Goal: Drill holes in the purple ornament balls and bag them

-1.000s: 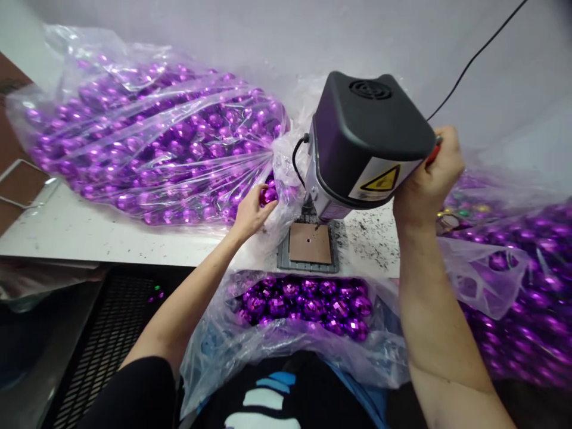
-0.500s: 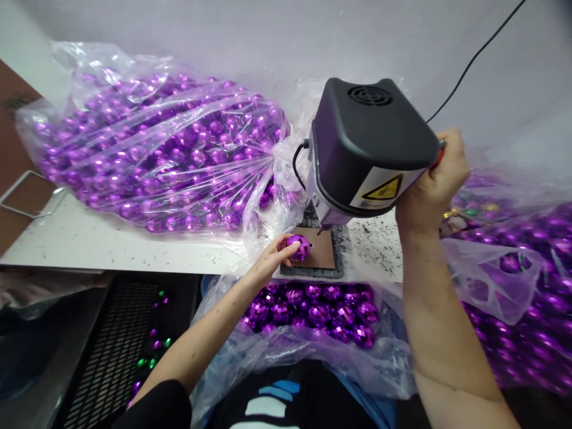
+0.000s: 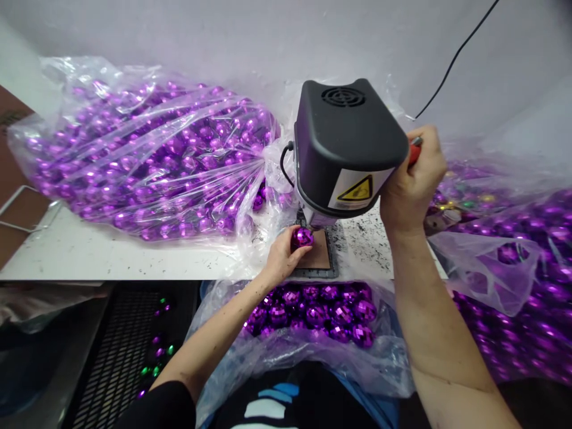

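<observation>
Between the fingers and thumb of my left hand [image 3: 286, 253] is a shiny purple faceted ball [image 3: 303, 237]. It is beneath the front of a black machine head [image 3: 351, 128] with a yellow warning label, over a brown pad [image 3: 319, 256] on a dark base. My right hand [image 3: 415, 185] is wrapped round a red handle [image 3: 415, 151] at the machine's right side. Where the tool tip meets the ball is hard to make out.
A large clear bag of purple balls [image 3: 156, 161] lies on the white table [image 3: 111, 256] at left. An open bag of purple balls [image 3: 317, 313] is below the table edge. More bagged balls [image 3: 527, 298] are at right. A black crate [image 3: 116, 345] stands lower left.
My left hand has brought the ball up and under the machine's tip and turned it. My right hand still holds the handle. The whole view has shifted slightly.
</observation>
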The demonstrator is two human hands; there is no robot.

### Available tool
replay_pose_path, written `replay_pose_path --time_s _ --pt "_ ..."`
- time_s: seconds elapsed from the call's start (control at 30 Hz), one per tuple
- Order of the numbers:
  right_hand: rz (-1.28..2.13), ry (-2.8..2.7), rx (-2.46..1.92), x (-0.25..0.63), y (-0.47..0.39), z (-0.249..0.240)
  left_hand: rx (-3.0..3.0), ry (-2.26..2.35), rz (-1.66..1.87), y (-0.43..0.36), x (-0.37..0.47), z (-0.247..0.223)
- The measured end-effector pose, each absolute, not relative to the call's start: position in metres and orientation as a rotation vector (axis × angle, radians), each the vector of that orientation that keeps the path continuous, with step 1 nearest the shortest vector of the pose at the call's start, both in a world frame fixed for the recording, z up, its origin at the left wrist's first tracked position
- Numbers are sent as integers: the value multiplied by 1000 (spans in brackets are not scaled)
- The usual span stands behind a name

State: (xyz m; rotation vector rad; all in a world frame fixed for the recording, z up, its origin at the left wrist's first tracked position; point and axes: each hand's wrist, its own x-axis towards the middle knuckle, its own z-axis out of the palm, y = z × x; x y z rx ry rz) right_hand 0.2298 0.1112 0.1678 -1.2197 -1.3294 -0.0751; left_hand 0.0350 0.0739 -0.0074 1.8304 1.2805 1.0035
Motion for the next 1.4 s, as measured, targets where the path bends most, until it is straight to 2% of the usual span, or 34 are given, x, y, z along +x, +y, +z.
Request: replay_pose_path --time_s 0.2,0.5,0.8,1.13,1.27,1.4 --pt "-100 -1330 -1231 229 111 168 2193 1181 1044 69 38 -12" --pt "-75 -1308 -1203 226 109 170 1967 1445 1142 64 59 -18" --pt "-104 -1330 -1201 228 102 169 2091 1425 1203 60 60 -25" --pt "-567 -1303 -1127 230 58 114 2080 1445 1162 58 61 -20" --pt "-538 -1347 -1199 231 43 96 2075 1439 1176 58 61 -20" --pt "-416 -1385 -1089 230 42 85 2074 1435 1166 57 61 -19"
